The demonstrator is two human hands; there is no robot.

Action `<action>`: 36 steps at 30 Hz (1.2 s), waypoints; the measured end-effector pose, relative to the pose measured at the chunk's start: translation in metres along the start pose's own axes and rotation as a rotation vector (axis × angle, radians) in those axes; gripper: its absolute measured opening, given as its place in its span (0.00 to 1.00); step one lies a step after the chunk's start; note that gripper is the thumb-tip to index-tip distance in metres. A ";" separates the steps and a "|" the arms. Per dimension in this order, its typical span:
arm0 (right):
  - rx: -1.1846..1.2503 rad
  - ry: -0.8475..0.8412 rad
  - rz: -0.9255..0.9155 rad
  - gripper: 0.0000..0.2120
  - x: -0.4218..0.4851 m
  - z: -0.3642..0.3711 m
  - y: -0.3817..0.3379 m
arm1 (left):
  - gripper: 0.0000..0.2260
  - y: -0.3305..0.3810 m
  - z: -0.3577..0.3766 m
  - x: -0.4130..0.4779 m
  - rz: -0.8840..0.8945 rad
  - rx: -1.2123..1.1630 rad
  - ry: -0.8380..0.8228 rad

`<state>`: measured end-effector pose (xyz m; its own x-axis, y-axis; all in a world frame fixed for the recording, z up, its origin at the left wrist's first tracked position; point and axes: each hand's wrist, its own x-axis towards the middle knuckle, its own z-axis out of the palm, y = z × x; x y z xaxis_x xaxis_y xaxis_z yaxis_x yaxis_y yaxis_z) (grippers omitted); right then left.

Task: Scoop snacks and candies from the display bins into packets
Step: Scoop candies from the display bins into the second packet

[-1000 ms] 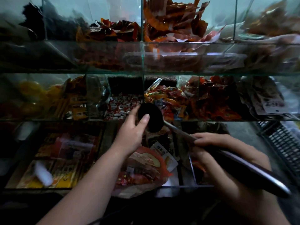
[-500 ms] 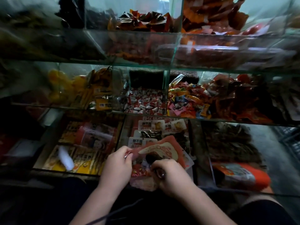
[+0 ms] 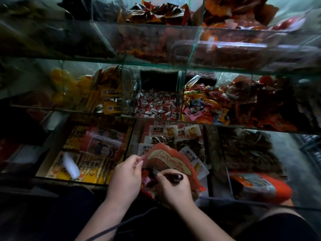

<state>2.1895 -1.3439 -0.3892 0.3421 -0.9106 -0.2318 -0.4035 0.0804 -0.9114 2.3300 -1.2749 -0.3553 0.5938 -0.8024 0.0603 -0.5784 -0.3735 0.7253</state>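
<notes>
here the left hand (image 3: 125,178) pinches the near rim of the packet (image 3: 167,160), red with a cream label, between thumb and fingers at lower centre of the frame, in front of the bottom middle bin (image 3: 206,141). the right hand (image 3: 175,191) is curled round the dark handle of the scoop (image 3: 175,176), which points down into the packet. the scoop's bowl is hidden inside the packet behind the hands, so what it carries cannot be told. a few red wrappers show in the packet's mouth between the two hands. the packet's lower part is covered by the right hand. the top bins (image 3: 196,37) are dim and cut off at the upper edge, their brown and orange contents hard to make out. the far left of the frame is nearly black. in the middle row the white candies (image 3: 156,106) and the mixed candies (image 3: 205,101) just right of them read clearly through the glass. a white blur (image 3: 71,166) at lower left cannot be identified. an orange packet (image 3: 260,186) lies at lower right behind glass

a second ago the scoop was raised before the middle row, its bowl in plain view, the left hand up beside it and the packet lying below. half a second ago both hands were already at the packet, much as now
</notes>
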 end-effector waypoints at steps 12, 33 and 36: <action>0.190 0.232 0.093 0.05 -0.022 -0.094 -0.021 | 0.10 0.028 -0.005 -0.002 0.234 0.111 0.267; 0.635 0.119 -0.042 0.16 -0.079 -0.160 -0.060 | 0.14 0.038 0.073 -0.007 0.377 -0.001 0.058; 0.752 -0.039 0.084 0.16 -0.073 -0.165 -0.066 | 0.13 0.058 0.064 0.009 0.519 -0.015 0.117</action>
<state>2.0514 -1.3497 -0.2562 0.3714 -0.8752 -0.3099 0.2533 0.4167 -0.8730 2.2660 -1.3337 -0.3571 0.2906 -0.8222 0.4895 -0.8049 0.0666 0.5896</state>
